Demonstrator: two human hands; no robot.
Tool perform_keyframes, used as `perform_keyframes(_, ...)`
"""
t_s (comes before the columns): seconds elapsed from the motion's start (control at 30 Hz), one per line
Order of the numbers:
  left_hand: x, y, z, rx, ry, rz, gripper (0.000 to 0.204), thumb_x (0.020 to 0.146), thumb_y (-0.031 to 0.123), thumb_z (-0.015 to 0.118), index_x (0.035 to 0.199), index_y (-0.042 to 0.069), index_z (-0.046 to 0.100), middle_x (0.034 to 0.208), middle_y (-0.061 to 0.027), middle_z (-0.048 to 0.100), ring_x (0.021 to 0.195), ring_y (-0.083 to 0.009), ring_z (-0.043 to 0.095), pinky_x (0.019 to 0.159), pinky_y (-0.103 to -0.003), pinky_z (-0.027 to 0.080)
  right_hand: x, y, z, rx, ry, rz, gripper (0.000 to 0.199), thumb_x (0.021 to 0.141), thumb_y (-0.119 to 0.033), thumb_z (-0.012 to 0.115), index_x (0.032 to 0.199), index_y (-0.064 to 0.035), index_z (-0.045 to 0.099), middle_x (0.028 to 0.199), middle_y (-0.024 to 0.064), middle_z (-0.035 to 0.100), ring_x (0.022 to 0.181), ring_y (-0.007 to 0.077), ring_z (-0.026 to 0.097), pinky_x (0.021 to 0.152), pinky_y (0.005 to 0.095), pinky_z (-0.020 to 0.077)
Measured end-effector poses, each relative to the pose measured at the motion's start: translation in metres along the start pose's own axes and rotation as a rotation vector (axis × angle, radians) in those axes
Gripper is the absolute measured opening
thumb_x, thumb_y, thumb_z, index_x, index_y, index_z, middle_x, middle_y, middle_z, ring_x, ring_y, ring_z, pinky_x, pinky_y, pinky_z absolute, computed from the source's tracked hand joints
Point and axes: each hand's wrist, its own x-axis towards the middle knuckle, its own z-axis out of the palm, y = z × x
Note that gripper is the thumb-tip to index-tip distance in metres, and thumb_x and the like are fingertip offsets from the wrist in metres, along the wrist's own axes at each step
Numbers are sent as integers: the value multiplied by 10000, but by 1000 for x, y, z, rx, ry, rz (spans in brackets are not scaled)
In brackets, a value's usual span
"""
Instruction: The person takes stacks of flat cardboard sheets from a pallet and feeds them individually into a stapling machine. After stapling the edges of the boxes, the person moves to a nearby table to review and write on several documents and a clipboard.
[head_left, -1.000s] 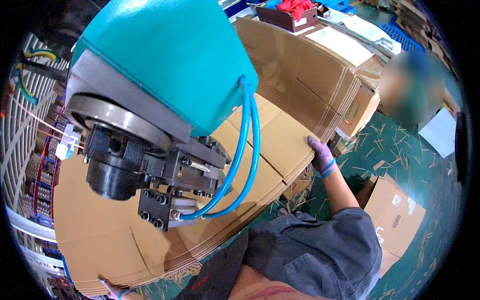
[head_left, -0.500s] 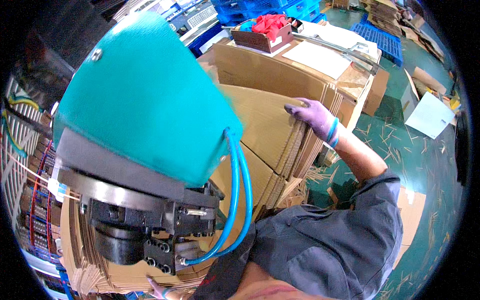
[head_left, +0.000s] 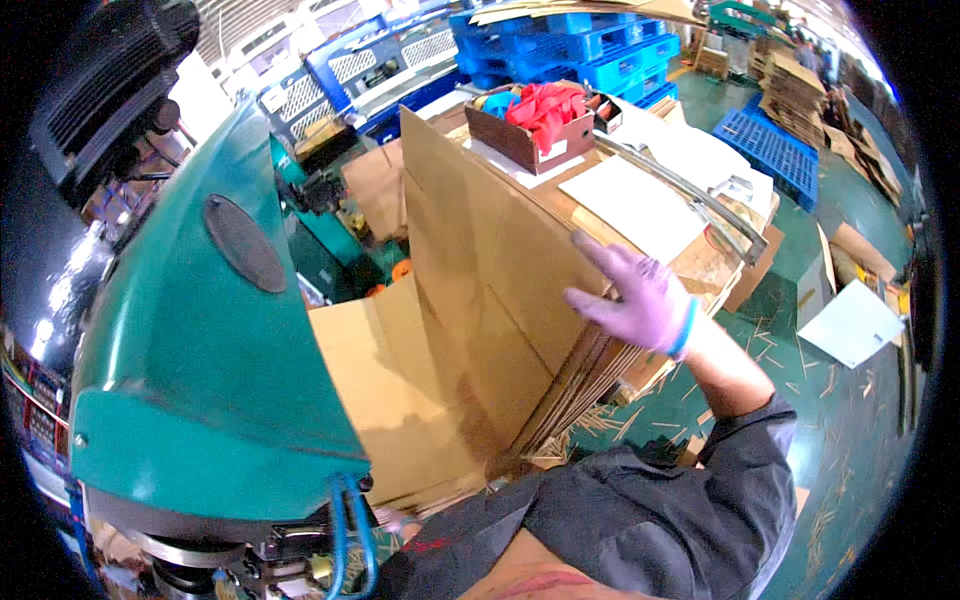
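Observation:
My right hand [head_left: 640, 300], in a purple glove with a blue cuff, has its fingers stretched out and apart. It is over the near right edge of a tall upright cardboard sheet [head_left: 490, 240]; I cannot tell whether it touches. Only a small blurred patch of my left hand [head_left: 402, 526] shows, low beside the flat cardboard [head_left: 400, 380], with its fingers hidden. At the left looms a large teal machine head [head_left: 210, 360], with two blue hoses [head_left: 352, 530] curving down from it.
Behind the cardboard stands a table with a brown box [head_left: 530, 140] of red cloth and a white sheet [head_left: 635, 210]. Blue pallets [head_left: 620, 65] are stacked at the back. Scraps [head_left: 600, 415] litter the green floor, where an open white carton [head_left: 850, 315] lies at right.
My right hand has let go of the cardboard edge and its fingers have spread. The view has shifted, so the machine head sits lower left. Cardboard now stands upright beside a flat part.

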Motion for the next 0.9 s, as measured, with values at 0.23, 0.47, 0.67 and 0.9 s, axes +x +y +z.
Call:
perform_keyframes(0.23,-1,-9,30,-192,-311,-8,585,843,389,645,1270,18,493,925,-112,625,797,-201,549,701,-341,461,-5,63,43,-28,182,-113,525,777,-249,721,1233,-44,563,992,181,598,918,332,598,800,395,492)
perform_keyframes(0.47,-40,51,-59,-106,-380,56,620,855,359,665,1344,46,448,1007,-149,659,911,-228,630,795,-340,502,-19,54,53,-286,443,-181,633,808,-209,705,1344,-2,439,1268,188,537,1166,369,496,973,441,404)
perform_keyframes(0.67,-48,-125,-71,691,-811,110,795,802,516,661,1377,21,420,1257,-171,581,1116,-300,576,972,-397,447,-63,-63,143,-34,515,-253,520,858,-146,637,1331,-17,465,1320,161,524,1203,333,477,1002,436,368)
perform_keyframes(0.9,-52,-251,-168,297,-675,-9,719,821,565,599,1378,138,441,1346,-194,504,1245,-383,475,1053,-473,361,-231,-124,440,-224,-836,-528,483,872,-434,542,1193,-75,566,1173,163,624,1033,364,597,968,437,419)
